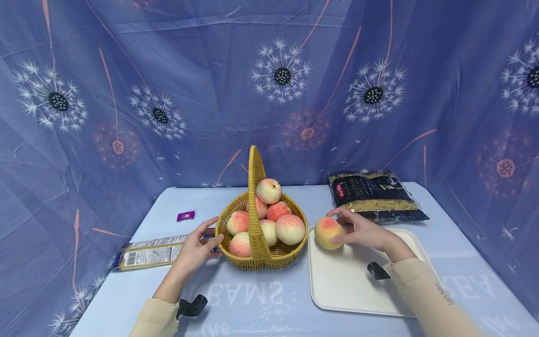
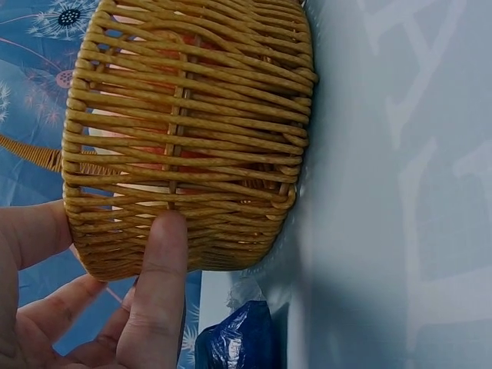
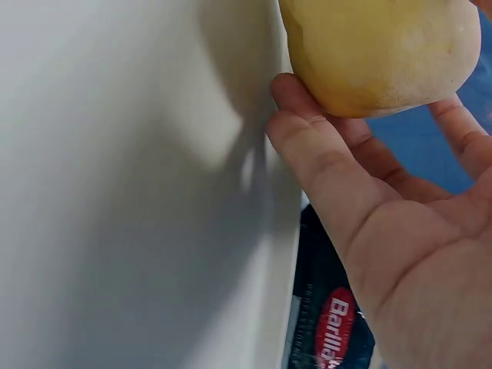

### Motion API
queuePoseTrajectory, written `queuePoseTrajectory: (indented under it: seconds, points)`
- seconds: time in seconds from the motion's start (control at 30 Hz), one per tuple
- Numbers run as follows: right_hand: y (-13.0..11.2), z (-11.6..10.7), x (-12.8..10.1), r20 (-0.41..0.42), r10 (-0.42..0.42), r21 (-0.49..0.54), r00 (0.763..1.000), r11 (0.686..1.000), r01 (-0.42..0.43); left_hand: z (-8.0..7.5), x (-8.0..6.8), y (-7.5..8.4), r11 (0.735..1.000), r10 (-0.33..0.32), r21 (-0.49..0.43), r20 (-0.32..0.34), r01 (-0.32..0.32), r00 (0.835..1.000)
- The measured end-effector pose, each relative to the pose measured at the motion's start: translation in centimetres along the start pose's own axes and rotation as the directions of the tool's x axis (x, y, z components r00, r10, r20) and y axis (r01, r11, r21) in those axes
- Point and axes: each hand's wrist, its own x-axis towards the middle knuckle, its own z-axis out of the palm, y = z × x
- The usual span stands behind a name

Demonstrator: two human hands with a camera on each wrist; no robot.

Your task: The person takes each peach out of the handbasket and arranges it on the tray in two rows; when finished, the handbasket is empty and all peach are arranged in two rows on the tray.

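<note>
Overhead, the right hand (image 1: 362,231) cupped a peach (image 1: 329,232) at the tray's (image 1: 349,285) far-left corner; the left hand (image 1: 198,248), fingers relaxed, touched the basket (image 1: 261,257). Left wrist: a straight thumb (image 2: 157,300) pressed the weave. Right wrist: curled fingers (image 3: 323,169) cradled the round peach, its axis indiscernible.

From my head view the light is bright, even and cool, with soft shadows under the basket (image 1: 261,234) and on the tray (image 1: 358,281). The backdrop bows toward the edges. My left wrist view is sharp on the weave, its fingers (image 2: 157,300) slightly soft. My right wrist view shows the peach (image 3: 384,50) blurred, a broad grey shadow crossing the tray.
</note>
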Motion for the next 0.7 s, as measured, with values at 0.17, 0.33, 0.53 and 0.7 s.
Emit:
queuePoseTrajectory:
  seconds: [0.17, 0.33, 0.53, 0.7]
  points:
    - [0.6, 0.4, 0.3, 0.024, -0.007, 0.012, 1.0, 1.0, 0.007, -0.1, 0.0, -0.1, 1.0, 0.0, -0.007, 0.004, 0.0, 1.0]
    - [1.1, 0.4, 0.6, 0.036, -0.044, -0.012, 0.998, 0.999, 0.044, -0.1, 0.0, 0.0, 1.0, -0.001, -0.007, 0.008, 0.001, 1.0]
    - [1.8, 0.4, 0.5, 0.02, -0.079, -0.003, 0.997, 0.997, 0.079, -0.1, 0.0, 0.0, 1.0, -0.001, -0.01, 0.011, 0.001, 1.0]
    - [1.8, 0.4, 0.4, 0.024, -0.07, 0.019, 0.997, 0.997, 0.07, 0.0, 0.0, -0.1, 1.0, -0.004, -0.013, 0.009, 0.004, 1.0]
